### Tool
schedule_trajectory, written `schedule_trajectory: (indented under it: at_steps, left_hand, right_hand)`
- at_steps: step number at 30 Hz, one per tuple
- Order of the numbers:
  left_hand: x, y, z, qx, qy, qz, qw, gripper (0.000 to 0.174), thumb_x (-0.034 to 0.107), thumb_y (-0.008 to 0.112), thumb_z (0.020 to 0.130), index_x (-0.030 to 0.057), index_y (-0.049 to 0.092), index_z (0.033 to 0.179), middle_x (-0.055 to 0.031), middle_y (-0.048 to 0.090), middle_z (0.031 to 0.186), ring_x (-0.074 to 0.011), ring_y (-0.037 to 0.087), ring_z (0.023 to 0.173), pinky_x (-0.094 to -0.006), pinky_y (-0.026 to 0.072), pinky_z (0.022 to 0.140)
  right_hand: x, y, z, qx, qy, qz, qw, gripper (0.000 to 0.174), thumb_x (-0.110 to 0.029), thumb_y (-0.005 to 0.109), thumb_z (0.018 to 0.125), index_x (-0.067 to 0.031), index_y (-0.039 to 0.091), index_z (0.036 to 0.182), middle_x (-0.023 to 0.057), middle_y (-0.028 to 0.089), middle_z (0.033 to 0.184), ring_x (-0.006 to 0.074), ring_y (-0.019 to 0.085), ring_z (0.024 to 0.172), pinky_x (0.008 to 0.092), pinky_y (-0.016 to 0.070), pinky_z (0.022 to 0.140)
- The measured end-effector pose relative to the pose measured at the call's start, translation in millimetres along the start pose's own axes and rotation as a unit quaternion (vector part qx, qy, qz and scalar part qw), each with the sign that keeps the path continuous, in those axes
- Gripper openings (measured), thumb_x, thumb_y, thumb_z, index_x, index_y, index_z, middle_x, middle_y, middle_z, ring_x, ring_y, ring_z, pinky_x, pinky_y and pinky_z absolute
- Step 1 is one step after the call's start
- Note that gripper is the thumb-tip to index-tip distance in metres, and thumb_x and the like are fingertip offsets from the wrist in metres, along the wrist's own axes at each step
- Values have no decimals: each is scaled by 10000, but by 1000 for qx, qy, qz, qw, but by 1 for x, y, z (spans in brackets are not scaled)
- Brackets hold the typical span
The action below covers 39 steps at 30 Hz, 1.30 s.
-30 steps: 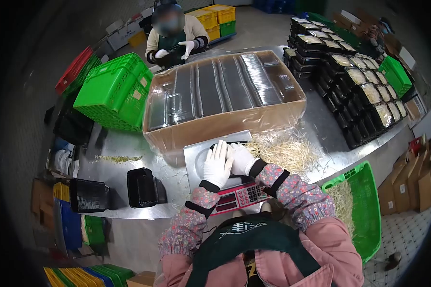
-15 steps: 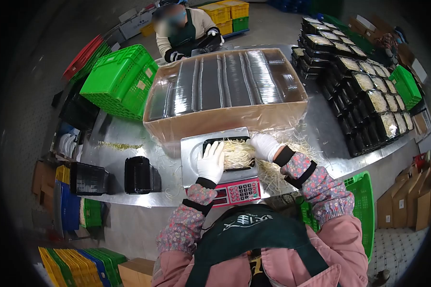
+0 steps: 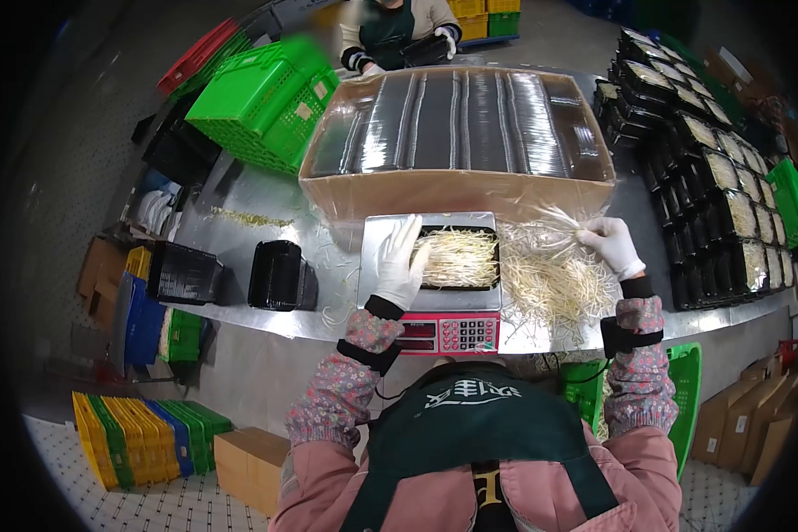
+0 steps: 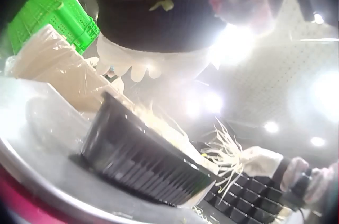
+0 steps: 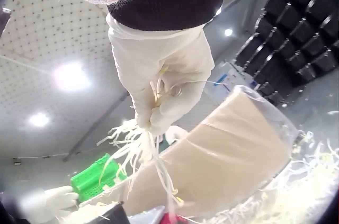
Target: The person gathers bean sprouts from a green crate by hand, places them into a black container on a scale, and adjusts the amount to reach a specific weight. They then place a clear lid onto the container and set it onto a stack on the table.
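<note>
A black plastic tray (image 4: 140, 155) filled with bean sprouts (image 3: 459, 255) sits on the steel plate of a red weighing scale (image 3: 429, 222). My gloved left hand (image 3: 402, 270) lies along the tray's left end with its fingers fairly straight, fingertips at the rim. To the right, my gloved right hand (image 3: 614, 248) pinches a small bunch of sprouts (image 5: 153, 152) between thumb and fingers, the strands hanging below the glove in the right wrist view. Beneath that hand a loose sprout pile (image 3: 559, 288) spreads over the steel table beside the scale.
Behind the scale stands a carton (image 3: 452, 195) packed with black trays. Filled trays (image 3: 727, 204) are stacked high on the right. Empty black trays (image 3: 275, 277) and green crates (image 3: 257, 106) are at left. A person (image 3: 399, 35) stands across the table holding a black tray.
Both hands pressed together over the tray at first. They parted, exposing the sprouts; the left stayed at the tray's left end, while the right moved right and picked up a bunch from the pile.
</note>
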<state>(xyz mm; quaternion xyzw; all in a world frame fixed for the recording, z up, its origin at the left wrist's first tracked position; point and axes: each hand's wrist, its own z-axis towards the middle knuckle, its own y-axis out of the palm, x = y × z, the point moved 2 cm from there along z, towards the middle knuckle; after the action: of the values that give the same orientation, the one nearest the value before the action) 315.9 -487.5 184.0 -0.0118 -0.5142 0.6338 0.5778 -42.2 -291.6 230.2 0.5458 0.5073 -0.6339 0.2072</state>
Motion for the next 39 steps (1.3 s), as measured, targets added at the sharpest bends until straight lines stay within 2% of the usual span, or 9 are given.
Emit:
schedule_trajectory:
  at_steps: [2,4,5,8,18,24,28,34,39]
  left_hand:
    - [-1,-21,9,9,-38,-53,998,552,259,543,951,-12,391,1407,-236,424,1418,-368,363,1351,-404,283,1121]
    - [-9,-40,14,4,-44,-70,997,589,299,548,948,-23,376,1410,-240,421,1417,-360,368,1350,-401,294,1114]
    - [-8,-50,17,-18,-46,-54,997,610,321,554,943,-25,372,1411,-242,418,1419,-361,368,1349,-401,295,1113]
    - [-3,-64,20,-83,-58,-39,994,707,384,611,898,-42,365,1406,-263,403,1420,-375,347,1361,-402,288,1120]
    - [26,26,18,-222,112,143,958,837,540,657,772,55,407,1406,-159,416,1439,-385,321,1361,-553,247,1091]
    - [24,14,11,-43,-25,-77,996,1211,477,850,587,-29,198,1473,-274,372,1428,-363,312,1371,-472,255,1117]
    - [6,-5,-6,92,-88,-236,963,1362,464,845,636,-40,-100,1479,-258,76,1554,-332,144,1440,-411,140,1169]
    - [4,23,-6,-93,82,155,980,458,280,530,923,81,521,1336,-132,519,1362,-365,466,1246,-514,311,1055]
    - [9,25,-4,-105,103,194,970,463,246,550,914,76,507,1343,-132,549,1330,-346,514,1207,-523,331,1029]
  right_hand:
    - [45,-1,-1,-13,37,74,996,144,-107,696,847,28,694,896,35,654,690,71,583,569,241,456,463]
    - [102,6,-4,-9,86,-150,985,147,-107,710,819,26,705,879,68,658,672,107,610,589,291,489,509]
    - [143,1,-3,5,-60,-366,929,157,-112,725,790,18,715,878,107,667,677,142,625,616,332,508,579]
    - [143,-12,-10,40,27,-221,974,168,-112,725,779,17,715,886,131,674,690,157,613,602,315,492,597]
    - [-49,30,10,40,-141,69,987,221,-64,684,865,43,669,1058,45,692,931,79,609,799,218,493,722]
    - [-89,122,22,-56,-227,210,949,209,-42,714,835,-1,694,1039,92,679,1048,150,634,970,274,510,873]
    - [-49,179,30,-130,-218,-98,962,266,-226,687,858,-96,700,1089,131,686,953,275,658,890,346,506,811]
    - [-49,186,32,-120,-240,-208,941,274,-257,648,867,-108,700,1090,140,670,961,319,642,905,370,506,811]
    - [-46,162,25,-108,-195,-178,958,247,-225,655,858,-74,710,1045,149,691,932,312,663,882,361,518,802]
